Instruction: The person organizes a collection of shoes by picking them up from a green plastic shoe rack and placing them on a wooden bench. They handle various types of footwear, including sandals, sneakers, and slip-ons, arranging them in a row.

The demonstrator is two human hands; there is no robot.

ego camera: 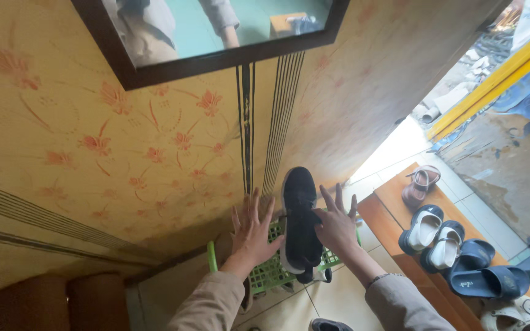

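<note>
A black sneaker with a white sole [300, 220] stands on a green plastic crate [268, 276], its toe against the wall. My left hand [253, 232] is just left of the shoe, fingers spread, the thumb side close to the laces. On the shoe's right side is my right hand [337, 225], also with spread fingers, its thumb touching the lace area. A dark lace loop hangs off the heel. I cannot tell whether either hand pinches a lace.
A low wooden shoe rack [394, 202] at the right carries a brown sandal [420, 184], white-and-navy shoes [427, 230] and blue slides [489, 279]. A dark-framed mirror [216, 58] hangs on the floral wall. A brown cushion [50, 303] sits lower left; another dark shoe [329, 325] lies on the tiles.
</note>
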